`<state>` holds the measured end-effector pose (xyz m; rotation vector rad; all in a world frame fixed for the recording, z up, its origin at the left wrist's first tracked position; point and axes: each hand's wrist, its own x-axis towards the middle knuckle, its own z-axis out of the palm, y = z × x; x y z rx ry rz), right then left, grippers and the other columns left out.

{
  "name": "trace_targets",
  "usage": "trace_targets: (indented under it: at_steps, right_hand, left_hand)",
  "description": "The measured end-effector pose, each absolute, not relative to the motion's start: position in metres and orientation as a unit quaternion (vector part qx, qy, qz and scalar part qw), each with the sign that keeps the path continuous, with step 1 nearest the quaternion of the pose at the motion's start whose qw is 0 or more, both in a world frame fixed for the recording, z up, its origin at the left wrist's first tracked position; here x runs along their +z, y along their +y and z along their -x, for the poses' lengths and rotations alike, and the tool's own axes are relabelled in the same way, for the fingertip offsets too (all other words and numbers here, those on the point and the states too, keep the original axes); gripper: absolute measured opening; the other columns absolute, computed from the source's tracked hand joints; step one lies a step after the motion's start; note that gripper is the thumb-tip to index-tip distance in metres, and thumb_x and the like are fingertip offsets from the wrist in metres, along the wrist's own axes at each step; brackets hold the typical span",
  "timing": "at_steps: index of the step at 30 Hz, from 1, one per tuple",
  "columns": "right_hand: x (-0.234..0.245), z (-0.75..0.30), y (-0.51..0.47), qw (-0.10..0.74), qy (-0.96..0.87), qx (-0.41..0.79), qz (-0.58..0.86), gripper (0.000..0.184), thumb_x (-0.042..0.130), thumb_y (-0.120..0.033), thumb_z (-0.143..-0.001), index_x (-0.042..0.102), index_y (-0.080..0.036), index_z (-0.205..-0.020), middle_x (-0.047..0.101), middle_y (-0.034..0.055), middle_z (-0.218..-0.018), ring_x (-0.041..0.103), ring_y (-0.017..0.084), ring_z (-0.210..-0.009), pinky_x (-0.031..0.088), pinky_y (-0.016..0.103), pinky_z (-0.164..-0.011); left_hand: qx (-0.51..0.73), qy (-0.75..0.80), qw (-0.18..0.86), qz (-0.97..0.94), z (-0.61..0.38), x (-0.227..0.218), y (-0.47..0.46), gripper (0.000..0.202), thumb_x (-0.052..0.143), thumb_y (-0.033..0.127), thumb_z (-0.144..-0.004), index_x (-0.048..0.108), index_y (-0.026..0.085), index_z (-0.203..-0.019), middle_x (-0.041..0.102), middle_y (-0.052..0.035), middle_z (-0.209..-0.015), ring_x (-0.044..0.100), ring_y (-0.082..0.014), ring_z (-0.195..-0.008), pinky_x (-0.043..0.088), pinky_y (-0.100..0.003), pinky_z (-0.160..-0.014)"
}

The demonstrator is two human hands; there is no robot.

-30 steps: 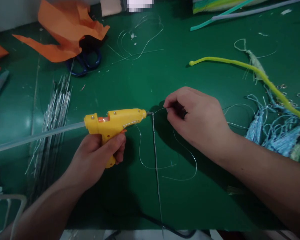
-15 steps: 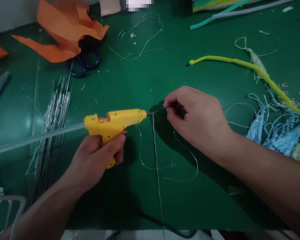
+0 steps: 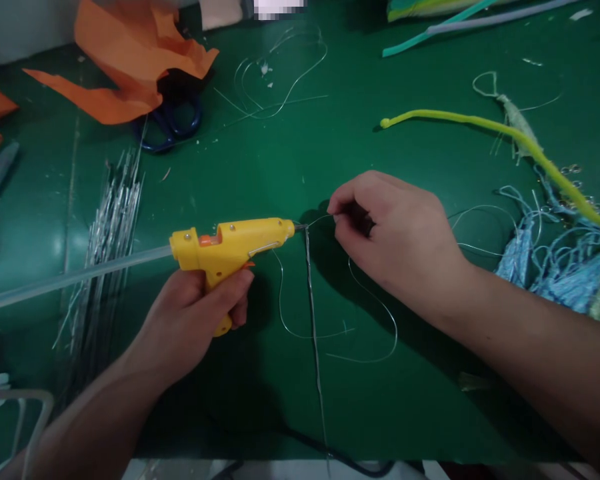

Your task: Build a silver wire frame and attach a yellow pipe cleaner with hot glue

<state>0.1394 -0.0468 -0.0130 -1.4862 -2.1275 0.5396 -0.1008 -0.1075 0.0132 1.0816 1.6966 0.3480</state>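
My left hand (image 3: 195, 313) is wrapped round the grip of a yellow glue gun (image 3: 230, 243), a clear glue stick (image 3: 70, 277) trailing out of its back to the left. The gun's nozzle touches the top end of a thin silver strip (image 3: 313, 320) that lies straight down the green table (image 3: 290, 153). My right hand (image 3: 395, 233) is closed in a pinch on a thin clear thread (image 3: 375, 313) right beside the nozzle; the thread loops loosely over the table below the hand.
A pile of silver strips (image 3: 107, 233) lies left. Orange paper (image 3: 130, 60) covers blue-handled scissors (image 3: 167, 123) at the back left. A yellow-green pipe cleaner (image 3: 480, 127) and blue tassels (image 3: 545, 260) lie right. More clear thread (image 3: 275, 80) is at the back.
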Motion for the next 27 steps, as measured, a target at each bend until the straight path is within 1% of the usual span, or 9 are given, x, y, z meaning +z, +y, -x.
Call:
trace_targets:
  at_steps: [5, 9, 17, 21, 27]
  right_hand:
    - [-0.0150, -0.1399, -0.0466, 0.247, -0.782, 0.189, 0.540, 0.017, 0.053, -0.009, -0.080, 0.063, -0.022, -0.085, 0.066, 0.0042, -0.085, 0.058, 0.018, -0.073, 0.041, 0.031, -0.059]
    - [-0.0180, -0.1402, -0.0462, 0.263, -0.789, 0.174, 0.527, 0.017, 0.052, -0.009, -0.080, 0.063, -0.021, -0.086, 0.065, 0.0041, -0.084, 0.057, 0.017, -0.072, 0.039, 0.030, -0.058]
    - [-0.0168, -0.1408, -0.0460, 0.254, -0.789, 0.188, 0.526, 0.016, 0.054, -0.008, -0.079, 0.061, -0.021, -0.085, 0.064, 0.0043, -0.084, 0.056, 0.017, -0.072, 0.038, 0.030, -0.057]
    - [-0.0165, -0.1407, -0.0463, 0.254, -0.790, 0.186, 0.526, 0.018, 0.053, -0.006, -0.078, 0.062, -0.020, -0.085, 0.066, 0.0047, -0.085, 0.057, 0.017, -0.072, 0.039, 0.029, -0.057]
    - [-0.0181, -0.1412, -0.0466, 0.270, -0.796, 0.170, 0.515, 0.019, 0.053, -0.005, -0.077, 0.064, -0.018, -0.086, 0.065, 0.0041, -0.084, 0.055, 0.015, -0.071, 0.038, 0.027, -0.055]
  left_hand:
    - [0.138, 0.714, 0.515, -0.454, 0.0975, 0.0160, -0.1053, 0.039, 0.062, 0.053, -0.083, 0.062, 0.021, -0.060, 0.060, 0.0006, -0.059, 0.055, -0.0142, -0.058, 0.044, -0.024, -0.055]
    - [0.130, 0.718, 0.502, -0.465, 0.0956, 0.0171, -0.1035, 0.039, 0.060, 0.049, -0.083, 0.060, 0.020, -0.057, 0.059, 0.0006, -0.055, 0.053, -0.0136, -0.055, 0.043, -0.024, -0.054]
    - [0.119, 0.714, 0.501, -0.474, 0.0979, 0.0157, -0.1034, 0.040, 0.058, 0.050, -0.084, 0.060, 0.021, -0.058, 0.060, 0.0009, -0.057, 0.054, -0.0134, -0.057, 0.044, -0.024, -0.056]
    - [0.120, 0.719, 0.493, -0.474, 0.0976, 0.0159, -0.1033, 0.037, 0.057, 0.047, -0.084, 0.059, 0.021, -0.057, 0.059, 0.0012, -0.056, 0.054, -0.0131, -0.057, 0.043, -0.024, -0.055]
    - [0.105, 0.725, 0.492, -0.470, 0.0980, 0.0177, -0.1036, 0.037, 0.057, 0.048, -0.085, 0.059, 0.020, -0.060, 0.061, 0.0020, -0.059, 0.056, -0.0123, -0.060, 0.045, -0.023, -0.059]
